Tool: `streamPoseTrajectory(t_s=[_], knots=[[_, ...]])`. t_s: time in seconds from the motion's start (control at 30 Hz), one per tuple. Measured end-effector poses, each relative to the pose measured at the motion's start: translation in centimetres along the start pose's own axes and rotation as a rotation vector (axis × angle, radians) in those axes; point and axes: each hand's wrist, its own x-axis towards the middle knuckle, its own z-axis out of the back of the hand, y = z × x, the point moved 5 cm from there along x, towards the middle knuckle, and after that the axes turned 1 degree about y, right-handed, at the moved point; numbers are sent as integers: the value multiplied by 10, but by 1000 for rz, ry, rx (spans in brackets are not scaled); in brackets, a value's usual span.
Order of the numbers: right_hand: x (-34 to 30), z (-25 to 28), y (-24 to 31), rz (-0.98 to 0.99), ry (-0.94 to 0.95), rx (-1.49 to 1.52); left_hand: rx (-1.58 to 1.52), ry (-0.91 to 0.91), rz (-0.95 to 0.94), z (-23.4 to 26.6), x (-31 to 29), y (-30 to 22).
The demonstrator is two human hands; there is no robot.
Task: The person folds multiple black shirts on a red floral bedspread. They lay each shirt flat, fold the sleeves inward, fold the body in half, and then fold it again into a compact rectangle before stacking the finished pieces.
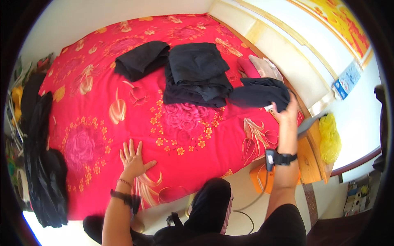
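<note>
My left hand [133, 162] lies flat on the red floral bedsheet [123, 141] near the front edge of the bed, fingers spread and nothing in them. At the right side of the bed, my right hand [287, 111] grips the near right end of a folded dark garment [260, 92]. Some of its fingers are hidden behind the cloth. Left of that garment lies a stack of folded black clothes [197, 71], in the middle of the bed. Another folded black garment [143, 59] rests against the stack's left side.
Black clothing [41, 164] hangs over the bed's left edge. Beyond the right garment lie pink and pale cloths [262, 67] by the headboard [283, 53]. A wooden bedside cabinet [310, 160], a yellow plastic bag [329, 137] and an orange box [262, 178] stand at right. A cable runs near my right forearm.
</note>
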Motion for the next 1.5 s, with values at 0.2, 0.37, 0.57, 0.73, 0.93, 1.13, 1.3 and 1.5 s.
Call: streamPoseTrajectory(t_s=[0.2,0.37,0.57,0.73,0.93,1.13,1.3,1.5], knots=[[-169,-117,11,-20,634,-147,-499,413,-217,53,-15,17],[-223,-216,-76,-287,688,-199,-1197,358,-508,129,-94,65],[-258,-396,-228,-669,1070,88,-1706,79,-525,142,-157,141],[-264,-521,-312,-757,1380,491,-1479,26,-216,113,-155,173],[-211,-477,-469,-534,632,-138,-1360,-241,-109,135,-167,215],[-229,-381,-523,-714,1100,-706,-1023,-710,303,147,-203,288],[-302,-306,-510,-597,1267,-1047,-70,-555,975,128,-264,363],[-387,-257,-483,-681,1508,-1052,-179,-493,1019,83,-301,439]])
